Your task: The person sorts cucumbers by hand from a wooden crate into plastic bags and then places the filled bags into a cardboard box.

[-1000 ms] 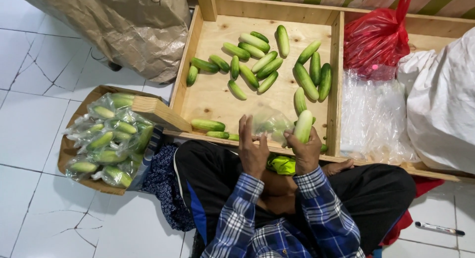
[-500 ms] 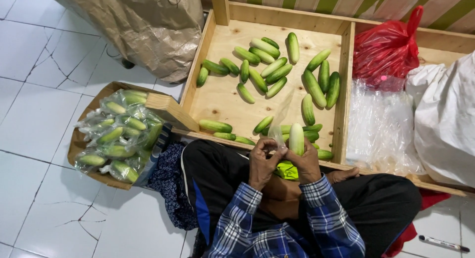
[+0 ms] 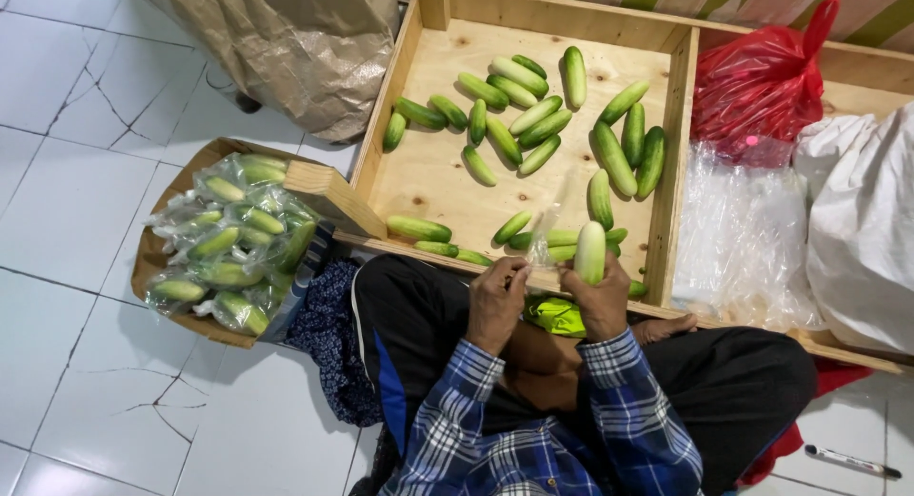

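I sit cross-legged in front of a shallow wooden crate (image 3: 419, 106) strewn with several loose green cucumbers (image 3: 533, 125). My right hand (image 3: 602, 301) holds one pale green cucumber (image 3: 589, 251) upright over the crate's front edge. My left hand (image 3: 495, 301) pinches a thin clear plastic bag (image 3: 545, 239) just beside that cucumber. A yellow-green item (image 3: 555, 317) lies in my lap below both hands, mostly hidden.
A cardboard tray (image 3: 162, 267) on my left holds several bagged cucumbers (image 3: 233, 244). A brown paper sack (image 3: 286, 49) stands at the back left. A red plastic bag (image 3: 762, 82), clear bags (image 3: 743, 229) and a white sack (image 3: 857, 229) sit on the right. A pen (image 3: 852, 461) lies on the tiled floor.
My hands have drawn closer together near the crate's edge. The clear bag has gone from spread open to bunched in my left hand. The cucumber stands more upright.
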